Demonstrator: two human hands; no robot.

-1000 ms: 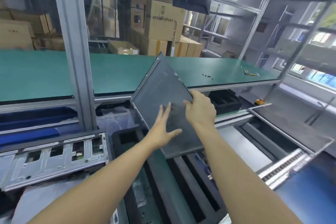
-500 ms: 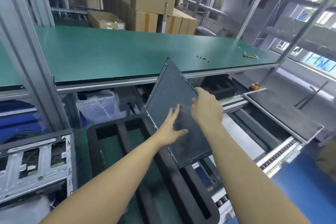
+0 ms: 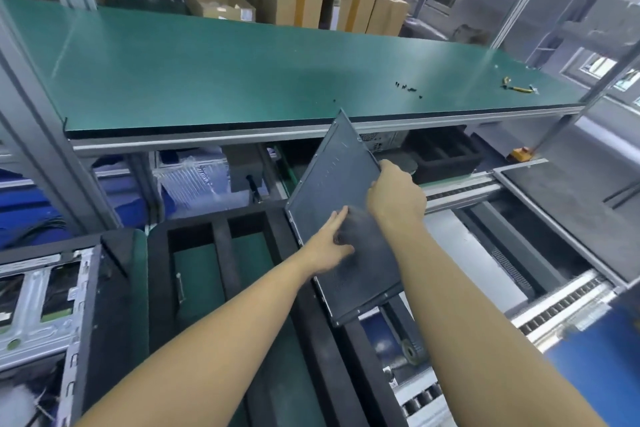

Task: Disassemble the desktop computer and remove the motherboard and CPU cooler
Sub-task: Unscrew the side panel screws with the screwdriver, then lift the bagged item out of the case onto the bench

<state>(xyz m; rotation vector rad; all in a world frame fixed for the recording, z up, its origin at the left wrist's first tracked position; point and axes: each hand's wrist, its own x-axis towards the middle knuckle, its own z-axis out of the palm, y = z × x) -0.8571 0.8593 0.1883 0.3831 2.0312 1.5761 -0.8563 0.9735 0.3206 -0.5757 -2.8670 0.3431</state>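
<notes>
The side panel [image 3: 339, 184] is held tilted near the front edge of the bench [image 3: 242, 62]. The right grip [image 3: 396, 199] is clamped on its rim, the left grip [image 3: 325, 246] laid flat, uncurled.

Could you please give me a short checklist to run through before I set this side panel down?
1. Grip on the side panel: right hand grips its right edge, left hand presses flat on its face: ok.
2. Panel free of the computer case at lower left: ok.
3. Panel's top corner clear of the green bench edge: cannot tell.
4. Loose screws grouped on the bench, away from the panel: ok.
5. Chosen resting spot for the panel: cannot tell.
</notes>
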